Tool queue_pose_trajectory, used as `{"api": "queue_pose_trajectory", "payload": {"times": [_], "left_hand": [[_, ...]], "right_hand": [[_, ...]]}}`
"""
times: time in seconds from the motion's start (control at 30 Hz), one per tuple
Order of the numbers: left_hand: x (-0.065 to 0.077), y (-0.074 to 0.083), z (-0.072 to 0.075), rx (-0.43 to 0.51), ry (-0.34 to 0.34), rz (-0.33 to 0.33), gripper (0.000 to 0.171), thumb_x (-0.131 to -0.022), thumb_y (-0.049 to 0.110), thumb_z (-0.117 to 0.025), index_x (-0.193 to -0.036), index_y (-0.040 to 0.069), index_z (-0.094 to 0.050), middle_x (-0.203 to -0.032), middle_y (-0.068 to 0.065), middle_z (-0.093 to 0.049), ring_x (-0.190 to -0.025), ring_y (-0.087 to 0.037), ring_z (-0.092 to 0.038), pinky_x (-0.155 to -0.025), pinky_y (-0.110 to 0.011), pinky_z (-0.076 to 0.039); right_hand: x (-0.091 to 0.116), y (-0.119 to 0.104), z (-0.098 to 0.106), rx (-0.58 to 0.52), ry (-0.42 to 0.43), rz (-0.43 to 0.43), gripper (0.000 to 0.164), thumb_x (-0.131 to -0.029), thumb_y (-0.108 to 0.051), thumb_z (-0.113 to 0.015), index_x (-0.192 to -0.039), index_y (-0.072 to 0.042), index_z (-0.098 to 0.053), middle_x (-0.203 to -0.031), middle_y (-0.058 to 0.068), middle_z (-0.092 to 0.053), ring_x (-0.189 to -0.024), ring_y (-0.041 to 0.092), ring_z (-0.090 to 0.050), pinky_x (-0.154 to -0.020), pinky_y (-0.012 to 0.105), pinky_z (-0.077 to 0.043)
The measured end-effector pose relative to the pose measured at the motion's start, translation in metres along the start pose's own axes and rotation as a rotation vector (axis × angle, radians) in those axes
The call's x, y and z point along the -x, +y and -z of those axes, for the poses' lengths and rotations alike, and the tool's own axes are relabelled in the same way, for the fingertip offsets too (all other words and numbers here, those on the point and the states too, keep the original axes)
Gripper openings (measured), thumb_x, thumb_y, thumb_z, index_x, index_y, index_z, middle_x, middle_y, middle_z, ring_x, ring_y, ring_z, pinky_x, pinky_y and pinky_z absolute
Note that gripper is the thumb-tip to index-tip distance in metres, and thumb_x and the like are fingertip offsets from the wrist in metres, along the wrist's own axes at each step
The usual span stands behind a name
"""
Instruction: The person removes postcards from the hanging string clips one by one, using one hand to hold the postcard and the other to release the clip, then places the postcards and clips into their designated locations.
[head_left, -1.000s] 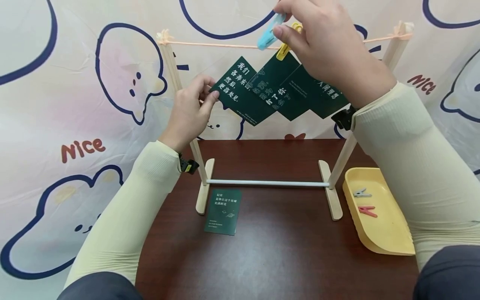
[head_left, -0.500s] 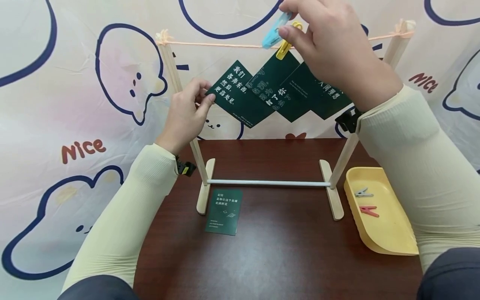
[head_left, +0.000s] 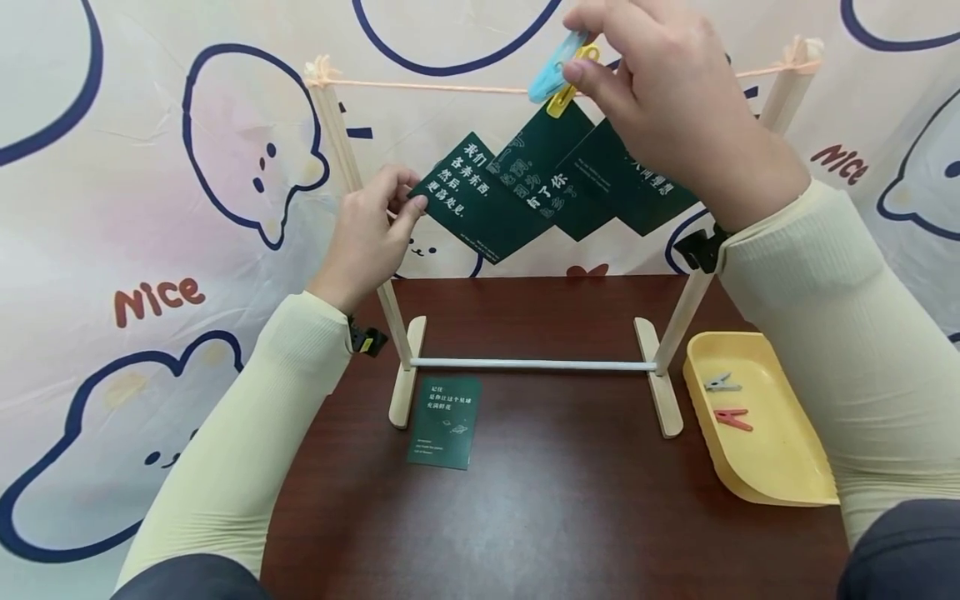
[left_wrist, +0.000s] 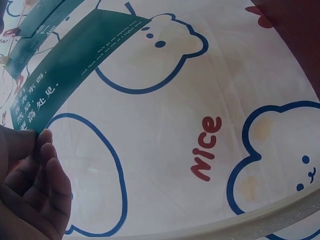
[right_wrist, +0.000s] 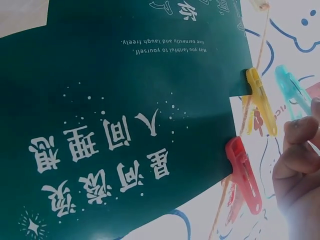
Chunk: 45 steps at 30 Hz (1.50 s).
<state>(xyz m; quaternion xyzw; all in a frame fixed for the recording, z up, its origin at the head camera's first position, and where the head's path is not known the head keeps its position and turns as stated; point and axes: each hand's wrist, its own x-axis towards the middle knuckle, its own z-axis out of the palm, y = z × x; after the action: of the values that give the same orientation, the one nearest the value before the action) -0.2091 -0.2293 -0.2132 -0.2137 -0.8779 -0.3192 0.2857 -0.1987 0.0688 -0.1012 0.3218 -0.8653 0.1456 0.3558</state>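
My left hand (head_left: 371,229) pinches the left corner of a dark green card (head_left: 480,204) with white lettering, held up below the string (head_left: 427,87). Up by the string, my right hand (head_left: 667,100) pinches a light blue clothespin (head_left: 555,71) between thumb and finger. Just beside it, a yellow clothespin (head_left: 562,96) clips a second green card (head_left: 581,137) to the string. A third green card (right_wrist: 115,125) hangs to the right, fastened by a red clothespin (right_wrist: 243,175) that shows in the right wrist view; the right hand hides its top in the head view.
The string spans a wooden frame (head_left: 405,392) with a white crossbar (head_left: 532,364) low down. Another green card (head_left: 444,423) lies on the dark table (head_left: 555,517). At right, a yellow tray (head_left: 780,475) holds a grey clothespin (head_left: 722,382) and a red one. A patterned cloth hangs behind.
The left hand has drawn its card slightly left and down. The right hand, with the blue clothespin, has shifted a little right, nearer the yellow clothespin.
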Motion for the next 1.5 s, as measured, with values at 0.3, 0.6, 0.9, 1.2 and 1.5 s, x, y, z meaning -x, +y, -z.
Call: {"api": "queue_pose_trajectory", "payload": {"times": [0.3,0.6,0.9,1.2,1.5], "left_hand": [[0.005,-0.004,0.001,0.017,0.017,0.002,0.017,-0.099,0.015,-0.057,-0.113,0.006,-0.059,-0.084,-0.003,-0.056,-0.072,-0.013,-0.052,-0.064,-0.024,-0.047],[0.008,-0.009,0.005,0.01,0.063,-0.017,0.019,-0.099,0.014,-0.058,-0.114,0.003,-0.061,-0.084,-0.006,-0.056,-0.073,-0.014,-0.051,-0.066,-0.024,-0.046],[0.016,-0.018,0.007,0.002,0.081,0.008,0.018,-0.099,0.013,-0.057,-0.113,0.003,-0.061,-0.084,-0.006,-0.055,-0.074,-0.014,-0.05,-0.065,-0.024,-0.045],[0.024,-0.019,0.013,0.024,0.1,0.019,0.022,-0.1,0.014,-0.055,-0.117,0.002,-0.061,-0.086,-0.011,-0.059,-0.076,-0.015,-0.051,-0.068,-0.022,-0.043],[0.034,-0.026,0.018,0.003,0.118,0.045,0.02,-0.1,0.014,-0.055,-0.115,0.002,-0.062,-0.084,-0.008,-0.058,-0.073,-0.011,-0.05,-0.065,-0.021,-0.043]], "right_hand": [[0.004,-0.001,-0.002,0.003,0.024,0.075,0.045,-0.101,-0.032,-0.048,-0.139,-0.007,-0.053,-0.138,0.011,-0.052,-0.092,0.028,-0.056,-0.091,0.03,-0.048],[0.008,0.003,0.0,0.0,0.042,0.062,0.045,-0.101,-0.032,-0.048,-0.138,-0.007,-0.054,-0.137,0.011,-0.053,-0.088,0.027,-0.055,-0.088,0.027,-0.047],[0.017,0.009,0.001,-0.031,0.032,0.021,0.044,-0.102,-0.032,-0.049,-0.138,-0.008,-0.054,-0.134,0.012,-0.054,-0.094,0.024,-0.052,-0.09,0.028,-0.047],[0.026,0.016,0.001,-0.034,0.042,-0.006,0.044,-0.101,-0.033,-0.05,-0.138,-0.008,-0.054,-0.133,0.012,-0.054,-0.088,0.024,-0.052,-0.085,0.024,-0.046],[0.033,0.024,0.001,-0.031,0.075,0.013,0.042,-0.101,-0.028,-0.052,-0.136,-0.005,-0.056,-0.127,0.014,-0.057,-0.08,0.023,-0.048,-0.075,0.021,-0.039]]}}
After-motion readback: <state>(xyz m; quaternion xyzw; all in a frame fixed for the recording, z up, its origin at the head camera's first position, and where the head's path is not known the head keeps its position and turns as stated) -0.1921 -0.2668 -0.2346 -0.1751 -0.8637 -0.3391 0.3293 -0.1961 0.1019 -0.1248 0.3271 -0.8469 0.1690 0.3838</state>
